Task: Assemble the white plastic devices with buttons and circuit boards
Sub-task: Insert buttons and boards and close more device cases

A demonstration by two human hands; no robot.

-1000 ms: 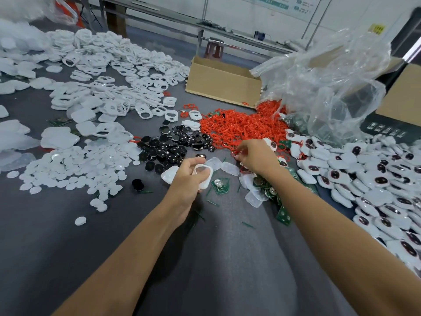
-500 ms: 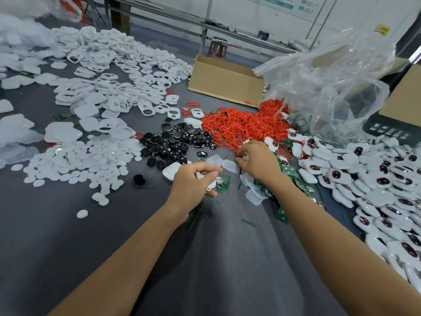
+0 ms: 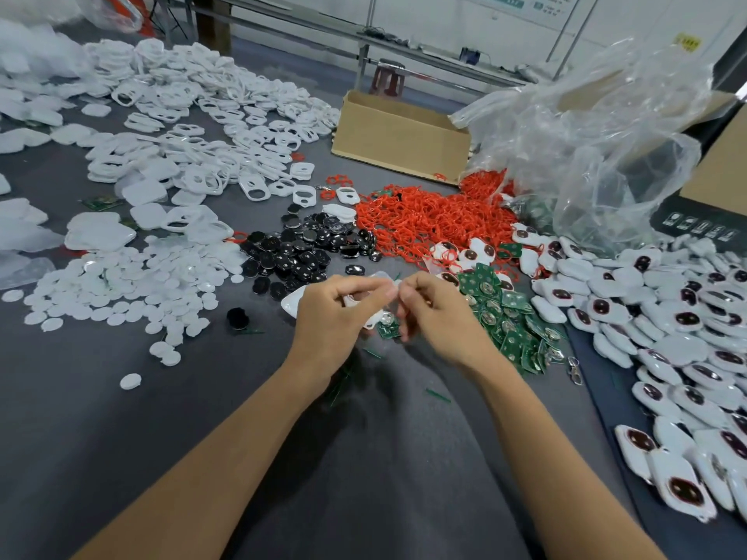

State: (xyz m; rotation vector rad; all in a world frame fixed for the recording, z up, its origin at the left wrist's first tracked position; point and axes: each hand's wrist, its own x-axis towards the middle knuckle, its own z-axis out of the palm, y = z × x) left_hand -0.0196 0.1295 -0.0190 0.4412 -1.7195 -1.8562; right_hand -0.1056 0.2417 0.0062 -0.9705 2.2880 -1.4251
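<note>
- Holding a white shell (image 3: 371, 323) in curled fingers, the left hand (image 3: 337, 317) sits just above the desk (image 3: 364, 458), mid-view.
- The right hand (image 3: 438, 317) meets it fingertip to fingertip. Its fingers are curled but blurred, so I cannot tell whether they pinch a small part or nothing.
- The key relation is that one loose circuit board (image 3: 389, 330) lies flat on the desk directly under the gap between the two hands, on the person's side of the shell.
- Both hands are about equally near it, with the right fingertips hanging just over it. If the board goes in next, I judge that hand has only a short drop to make.
- The fingers hide most of the board, so its long axis cannot be read.
- Counted singly, there are two hands, one held shell, one loose board beneath them, and one stray black disc (image 3: 237, 318) to the left.
- These heaps are too many to count:
  - green boards (image 3: 505, 317) just right of the right hand
  - red rings (image 3: 424, 220) beyond the hands
  - black buttons (image 3: 307, 248)
  - white discs (image 3: 121, 289)
  - white frames (image 3: 194, 127)
  - finished devices (image 3: 667, 317) far right
- One cardboard box (image 3: 400, 135) and one clear plastic bag (image 3: 598, 135) stand at the back.
</note>
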